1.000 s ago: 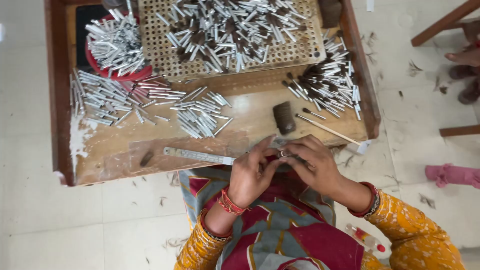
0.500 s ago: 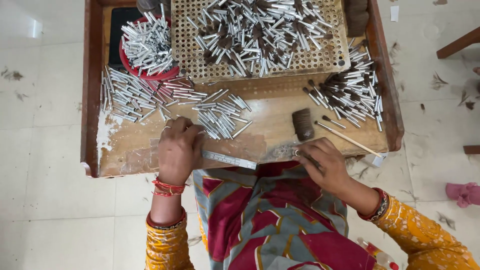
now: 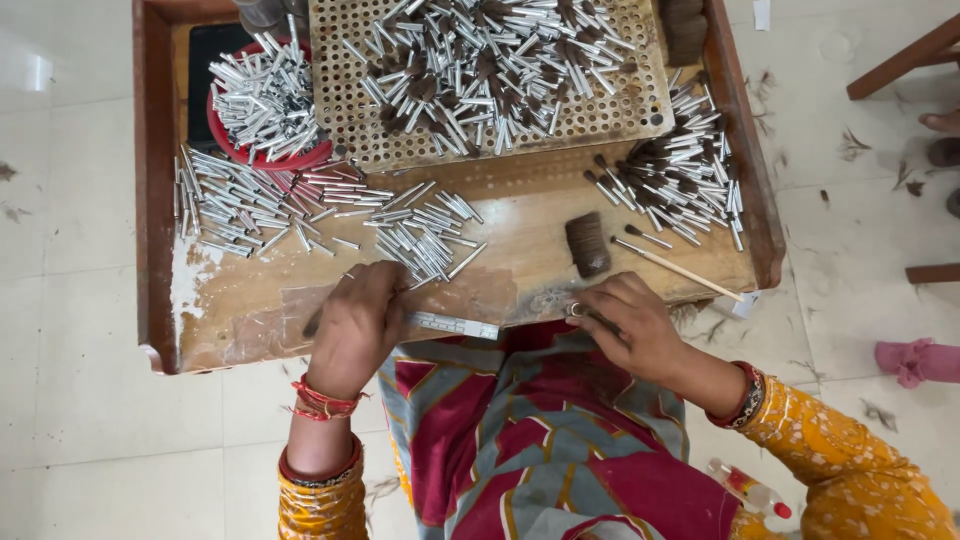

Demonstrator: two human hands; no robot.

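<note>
Across the middle of the view sits the wooden table [image 3: 250, 310], rimmed on three sides, and everything gets placed off it. At its far edge lies the perforated board [image 3: 620, 110], heaped with silver tubes, many tipped with dark bristle. At the table's far left corner, a red bowl [image 3: 232, 148] brims with bare metal tubes. Below that bowl, a loose spread of tubes [image 3: 250, 205] runs toward the table's centre, ending in a tidy cluster [image 3: 425, 245]. On the table's right side, a pile of bristle-tipped tubes [image 3: 670, 180]. Just off centre stands a small dark tuft of bristle [image 3: 587, 243], with a thin wooden stick [image 3: 680, 268] beside it. On the near edge lies a metal ruler [image 3: 452, 325]. Left hand [image 3: 355, 325] lies palm down on the ruler's left end, fingers at the tube cluster; its grip I cannot tell. Right hand [image 3: 635, 325] at the near edge pinches a small piece I can't identify, fingers closed on it.
</note>
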